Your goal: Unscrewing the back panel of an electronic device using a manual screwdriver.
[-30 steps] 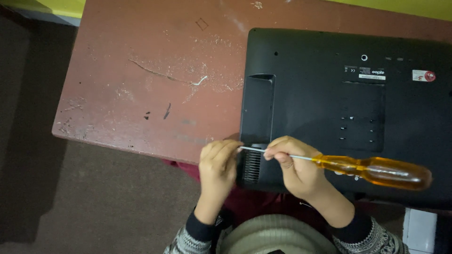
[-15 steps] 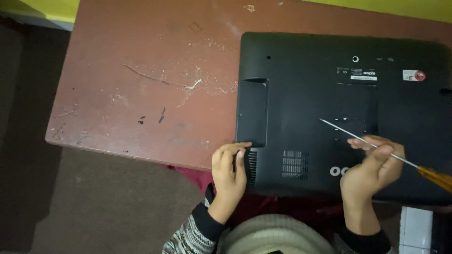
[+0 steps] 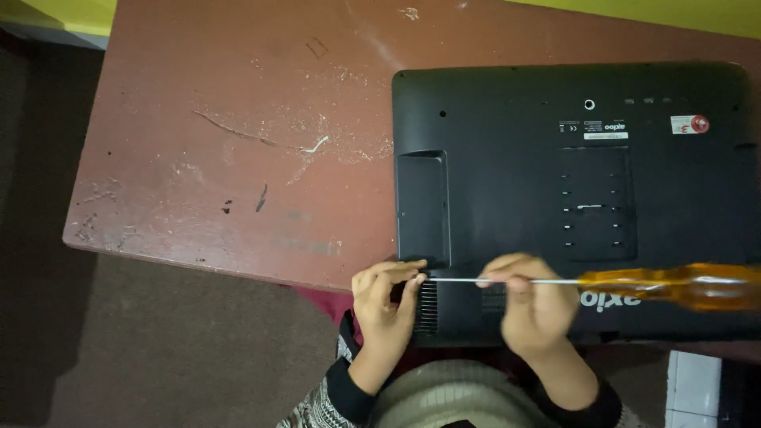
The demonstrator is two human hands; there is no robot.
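Screwdriver [image 3: 634, 283] tip at monitor [image 3: 571, 190] corner edge — bare table [image 3: 222, 158] leftward

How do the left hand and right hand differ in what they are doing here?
The left hand pinches at the black monitor back's corner by the screwdriver tip; the right hand holds the screwdriver by its metal shaft. The left looks sharp, the right blurred. Both sit at the monitor's near edge.

Two hands work a screwdriver at the back of a black monitor

The left hand [image 3: 386, 299] pinches the monitor [image 3: 571, 198] at its near left corner, fingertips [image 3: 412, 277] meeting the tip of the screwdriver [image 3: 634, 284]. The right hand [image 3: 533, 305] grips the metal shaft just right of those fingertips; the orange handle lies beyond its fingers. The monitor lies on a worn red table [image 3: 238, 158].
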